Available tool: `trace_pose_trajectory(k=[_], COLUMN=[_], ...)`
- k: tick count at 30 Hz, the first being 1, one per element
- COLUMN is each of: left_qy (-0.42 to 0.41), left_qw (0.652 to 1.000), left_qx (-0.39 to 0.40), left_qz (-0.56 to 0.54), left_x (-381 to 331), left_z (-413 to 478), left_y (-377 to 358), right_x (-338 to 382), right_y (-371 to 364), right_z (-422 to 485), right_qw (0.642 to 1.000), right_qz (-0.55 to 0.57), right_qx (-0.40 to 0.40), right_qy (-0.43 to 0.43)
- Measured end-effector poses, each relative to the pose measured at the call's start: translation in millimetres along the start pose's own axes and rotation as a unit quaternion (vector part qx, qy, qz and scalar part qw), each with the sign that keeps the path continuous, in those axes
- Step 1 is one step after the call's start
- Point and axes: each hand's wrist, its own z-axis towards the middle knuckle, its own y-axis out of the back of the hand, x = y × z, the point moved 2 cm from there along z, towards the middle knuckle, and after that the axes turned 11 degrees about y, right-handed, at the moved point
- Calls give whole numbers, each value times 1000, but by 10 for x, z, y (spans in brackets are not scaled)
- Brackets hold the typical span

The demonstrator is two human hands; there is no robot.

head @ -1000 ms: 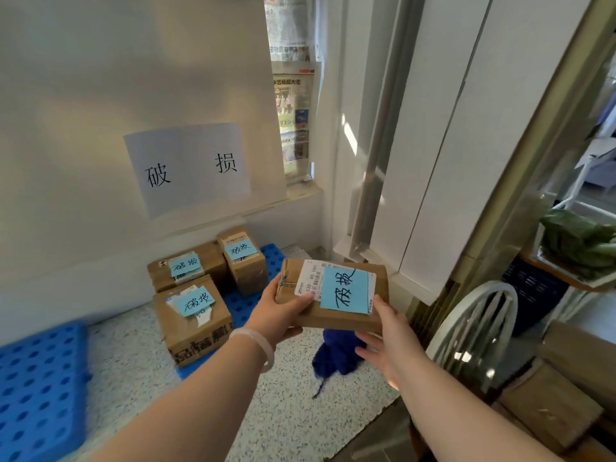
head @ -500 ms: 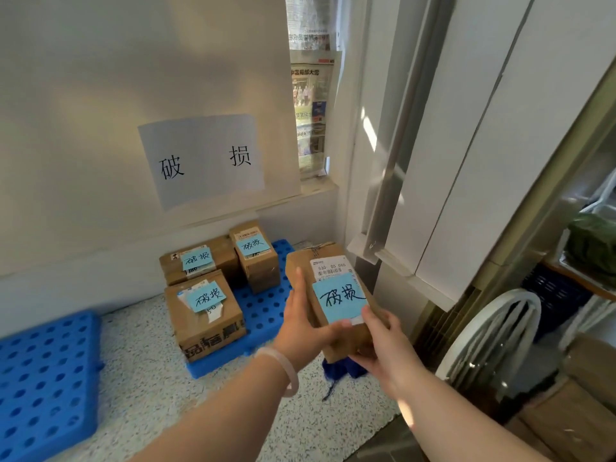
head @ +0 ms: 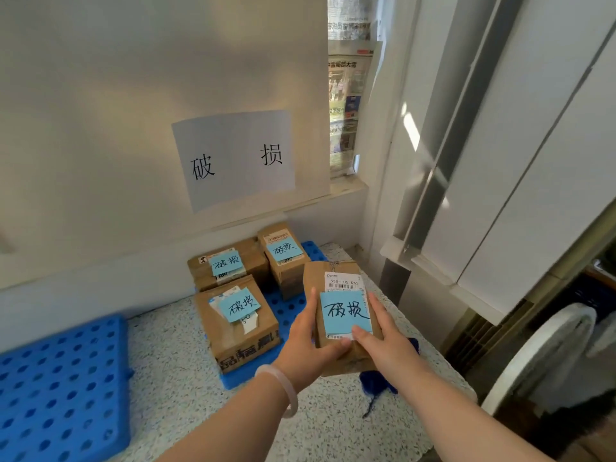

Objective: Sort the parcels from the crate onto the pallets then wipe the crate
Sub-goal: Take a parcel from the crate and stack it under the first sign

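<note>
The parcel (head: 341,288) is in the air, low over the floor (head: 173,361), and both hands are clamped on its near end. The left hand (head: 306,341) grips the left edge, with the thumb lying along the top. The right hand (head: 383,341) holds the near right corner and the right edge. The hands are close together, and only the width of the parcel separates them.

The parcel is longer than it is wide. Its long axis points away from the person, toward the wall, and the blue note (head: 345,311) faces up.

The blue pallet (head: 288,306) under the wall sign (head: 233,158) lies ahead and to the left of the hands. It already carries three parcels: one at the front left (head: 238,318), one behind it (head: 230,261) and one at the back right (head: 283,255). The bare part that I can see is a strip on the right side, between the front parcel and the back right one. The held parcel and the left hand cover the front right corner, so I cannot tell how much room is there.

In my judgement the next move is short: forward, a little to the left, and down. The left hand is the nearer one to the pallet, so it probably meets the front parcel first. Keeping the long axis as it is now seems to suit the narrow strip better than turning it.

A second blue pallet (head: 56,378) lies well apart on the far left. A dark blue thing (head: 380,385), perhaps a cloth, lies on the floor under the parcel.
</note>
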Motion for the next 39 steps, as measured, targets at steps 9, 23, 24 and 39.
trace_pose_trajectory(k=[9, 23, 24, 39], left_qy=[-6, 89, 102, 126], left_qw=[999, 991, 990, 970], left_qx=[1, -4, -7, -93], left_qz=[39, 99, 100, 188], left_x=[44, -31, 12, 343], left_z=[389, 1537, 1615, 1984], left_y=[119, -320, -344, -305], right_x=[-50, -599, -659, -1069], right_y=[-148, 299, 285, 118], right_z=[325, 1636, 1735, 2343], right_qw=[999, 992, 990, 942], right_qz=[9, -114, -123, -261], right_qx=[-51, 54, 72, 189], right_qy=[7, -6, -8, 92])
